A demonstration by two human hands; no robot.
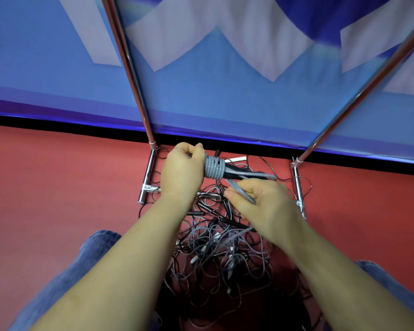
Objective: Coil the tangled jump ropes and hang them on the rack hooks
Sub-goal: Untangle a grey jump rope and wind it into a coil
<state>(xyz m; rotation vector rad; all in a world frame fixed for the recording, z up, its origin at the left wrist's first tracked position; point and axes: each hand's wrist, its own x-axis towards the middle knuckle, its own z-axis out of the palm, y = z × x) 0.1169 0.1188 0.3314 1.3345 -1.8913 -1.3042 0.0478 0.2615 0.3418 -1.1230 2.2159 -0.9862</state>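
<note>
Left hand (182,168) grips one coiled grey rope (214,168); right hand (258,201) pinches its loose end.

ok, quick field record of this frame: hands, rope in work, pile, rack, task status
left hand: closed around one end of the grey coil, holding it up
right hand: fingers pinching the loose grey rope strand that leads to the coil
grey coil: several tight turns wound around dark handles
tangled pile: black and grey ropes on the red floor, between the person's knees
rack: chrome poles and base feet beyond the pile; hooks not in view
status: coiling under way, nothing hung in view
</note>
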